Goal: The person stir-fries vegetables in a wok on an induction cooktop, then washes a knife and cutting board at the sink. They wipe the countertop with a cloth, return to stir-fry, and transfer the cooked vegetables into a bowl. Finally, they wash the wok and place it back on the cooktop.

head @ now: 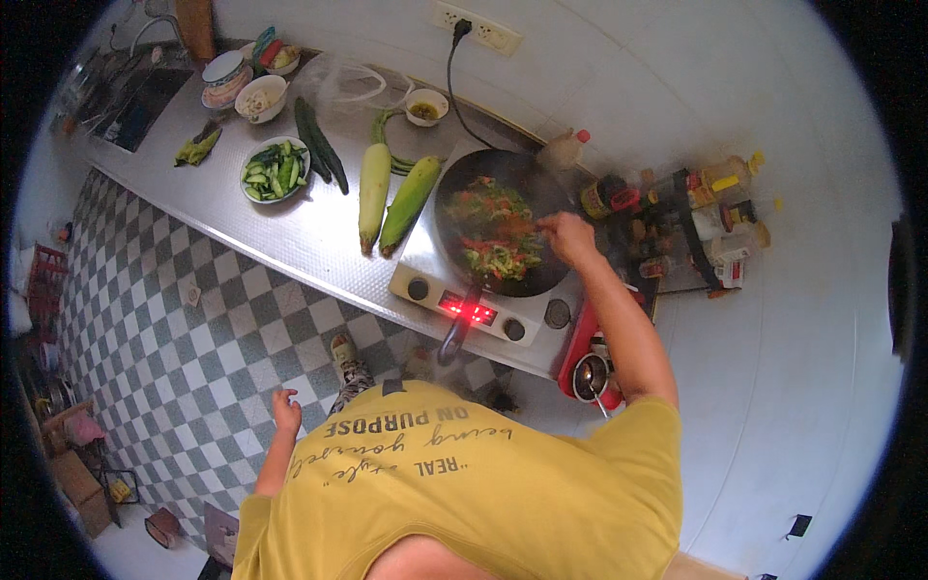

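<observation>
My right hand (569, 235) is closed on the end of a spatula (516, 226), reddish-brown and partly blurred, whose blade is among the food. The food (500, 250), chopped green and red pieces, lies in a dark wok (551, 188) on an electric cooktop (413, 264) with a lit red display. The wok's handle (455, 337) points toward me. My left hand (287, 410) hangs over the floor at my side, fingers loosely bent, holding nothing. Left of the wok lie two ears of corn in husk (374, 192), (410, 206) on the steel counter (304, 235).
A bowl of cut cucumber (255, 197), whole cucumbers (319, 145), a small bowl of sauce (426, 107) and a white bowl (262, 98) stand farther left. Seasoning bottles (714, 185) crowd a rack at right. A black power cord (451, 87) runs behind the wok. A metal pot (590, 375) sits right.
</observation>
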A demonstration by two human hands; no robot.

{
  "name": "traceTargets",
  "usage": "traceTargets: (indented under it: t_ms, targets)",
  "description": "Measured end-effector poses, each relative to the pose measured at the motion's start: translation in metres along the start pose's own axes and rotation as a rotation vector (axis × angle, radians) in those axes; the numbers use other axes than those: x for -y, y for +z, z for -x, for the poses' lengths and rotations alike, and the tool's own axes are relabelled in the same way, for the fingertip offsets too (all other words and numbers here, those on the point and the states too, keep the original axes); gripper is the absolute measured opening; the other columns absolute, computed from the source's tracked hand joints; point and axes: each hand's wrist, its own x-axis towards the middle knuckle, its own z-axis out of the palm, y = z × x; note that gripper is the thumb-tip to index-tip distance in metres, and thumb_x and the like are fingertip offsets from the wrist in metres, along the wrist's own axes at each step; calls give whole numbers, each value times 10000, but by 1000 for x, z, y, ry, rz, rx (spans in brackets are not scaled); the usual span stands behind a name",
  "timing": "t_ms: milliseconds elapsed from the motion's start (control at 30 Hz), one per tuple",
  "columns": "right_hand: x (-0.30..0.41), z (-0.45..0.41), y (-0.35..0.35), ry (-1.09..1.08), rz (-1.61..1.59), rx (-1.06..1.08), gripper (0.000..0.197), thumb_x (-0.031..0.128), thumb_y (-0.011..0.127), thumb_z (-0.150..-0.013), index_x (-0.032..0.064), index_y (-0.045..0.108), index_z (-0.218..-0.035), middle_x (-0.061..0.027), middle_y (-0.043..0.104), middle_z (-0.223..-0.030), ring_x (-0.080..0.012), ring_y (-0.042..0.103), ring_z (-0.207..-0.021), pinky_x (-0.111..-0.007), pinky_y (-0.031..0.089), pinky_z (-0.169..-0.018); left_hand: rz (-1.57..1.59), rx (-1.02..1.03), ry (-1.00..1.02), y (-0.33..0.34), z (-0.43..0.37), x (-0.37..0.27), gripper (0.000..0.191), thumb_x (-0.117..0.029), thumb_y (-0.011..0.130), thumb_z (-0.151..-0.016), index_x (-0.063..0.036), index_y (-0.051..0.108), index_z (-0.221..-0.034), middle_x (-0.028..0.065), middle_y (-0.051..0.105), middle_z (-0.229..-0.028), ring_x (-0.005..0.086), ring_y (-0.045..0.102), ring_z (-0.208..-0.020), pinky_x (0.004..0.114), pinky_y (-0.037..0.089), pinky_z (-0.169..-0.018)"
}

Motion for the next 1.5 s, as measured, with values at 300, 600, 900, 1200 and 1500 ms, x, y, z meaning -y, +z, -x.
traceTargets:
  t_ms: [300, 600, 900, 1200, 1500]
  targets:
    - [9, -21, 56, 263, -85, -21, 227, 177, 546, -812, 147, 649, -1013, -155, 615, -945, -351, 575, -898, -447, 463, -750, 9, 33, -113, -6, -8, 15, 294, 52, 509, -662, -75, 600, -912, 143, 496, -935, 281, 527, -836, 364, 453, -772]
    - [-20, 52, -2, 38, 6, 223, 231, 209, 580, -763, 190, 668, -976, -140, 635, -910, -339, 599, -871, -447, 483, -731, -104, 58, 2, -1, -20, -5, 291, 47, 524, -679, -77, 607, -929, 146, 516, -962, 260, 551, -824, 355, 469, -766]
    - [-5, 56, -15, 142, -293, 223, 263, 172, 599, -784, 73, 641, -1024, -167, 644, -916, -310, 624, -818, -358, 472, -712, 27, 28, -40, -3, -32, 9, 297, 59, 493, -656, -64, 603, -904, 152, 507, -940, 270, 529, -834, 353, 455, -764]
    - [36, 2, 43, 222, -521, -22, 253, 189, 570, -803, 64, 642, -1011, -155, 648, -896, -282, 631, -816, -358, 475, -721, -38, 29, -90, -7, -18, 16, 274, 51, 491, -660, -57, 606, -884, 140, 499, -934, 271, 531, -829, 353, 452, -769]
    - [42, 0, 26, 74, -308, -43, 251, 203, 564, -796, 162, 643, -1030, -147, 626, -935, -337, 587, -880, -418, 459, -751, 290, -45, -138, 19, -29, 95, 270, 46, 477, -661, -64, 609, -870, 138, 511, -940, 268, 530, -832, 361, 448, -769]
